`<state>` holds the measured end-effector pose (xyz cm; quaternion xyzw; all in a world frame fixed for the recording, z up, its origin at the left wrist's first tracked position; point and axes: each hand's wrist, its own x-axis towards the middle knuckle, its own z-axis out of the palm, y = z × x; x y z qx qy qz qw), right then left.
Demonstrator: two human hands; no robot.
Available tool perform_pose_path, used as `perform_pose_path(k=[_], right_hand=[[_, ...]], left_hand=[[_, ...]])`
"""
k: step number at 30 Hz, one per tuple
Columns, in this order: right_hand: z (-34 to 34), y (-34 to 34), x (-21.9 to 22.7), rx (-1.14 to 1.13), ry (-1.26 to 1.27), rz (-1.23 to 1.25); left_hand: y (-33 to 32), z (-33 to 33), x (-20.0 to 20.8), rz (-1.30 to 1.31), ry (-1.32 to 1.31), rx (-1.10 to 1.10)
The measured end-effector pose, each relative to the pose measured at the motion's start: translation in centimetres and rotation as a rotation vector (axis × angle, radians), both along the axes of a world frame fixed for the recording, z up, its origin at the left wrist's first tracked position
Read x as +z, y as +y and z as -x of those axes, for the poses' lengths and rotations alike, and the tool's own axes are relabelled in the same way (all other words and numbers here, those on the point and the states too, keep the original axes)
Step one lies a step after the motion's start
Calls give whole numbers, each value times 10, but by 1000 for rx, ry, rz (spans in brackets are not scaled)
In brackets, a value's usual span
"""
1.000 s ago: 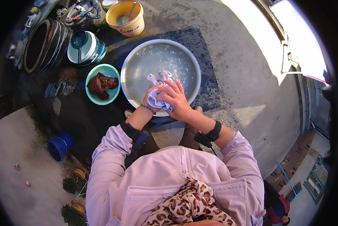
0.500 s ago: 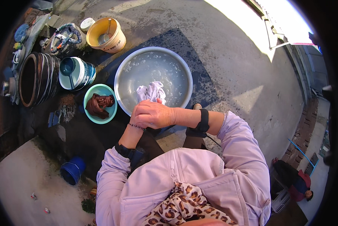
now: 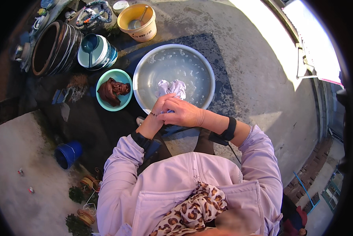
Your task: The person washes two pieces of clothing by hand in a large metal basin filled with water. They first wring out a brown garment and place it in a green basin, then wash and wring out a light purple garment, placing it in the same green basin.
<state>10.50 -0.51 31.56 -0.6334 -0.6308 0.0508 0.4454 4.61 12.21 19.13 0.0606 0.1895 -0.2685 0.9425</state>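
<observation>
A wide metal basin of cloudy, bubbly water stands before me. Over its near edge a wet pale lavender cloth bunches up, its far end hanging above or in the water; which, I cannot tell. My left hand is closed round the near part of the cloth. Across it lies my right hand, fingers curled round the cloth's near end, of which only a small bit shows between the hands. To the left, a mint-green bowl holds a wet brown cloth.
A yellow-and-cream bucket with a ladle stands beyond the bowl. Nearer are a white-and-teal bucket with a dark green dipper and a large brown jar. A blue bucket stands lower left. Another person is at lower right.
My view has shifted, so the basin and buckets sit further right and higher. My right hand has turned, its fingers now bent downward beside the left; both still grip the cloth.
</observation>
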Motion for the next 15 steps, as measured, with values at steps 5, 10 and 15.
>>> perform_pose_path(k=[5,10,15], right_hand=[[-9,-18,-14,-433,287,-92],[-5,-28,-48,-709,1210,-204],[-2,-29,-72,-824,1739,-214]], left_hand=[[-11,-8,29,-94,64,219],[-22,-22,51,-199,54,363],[-35,-26,54,-445,6,473]])
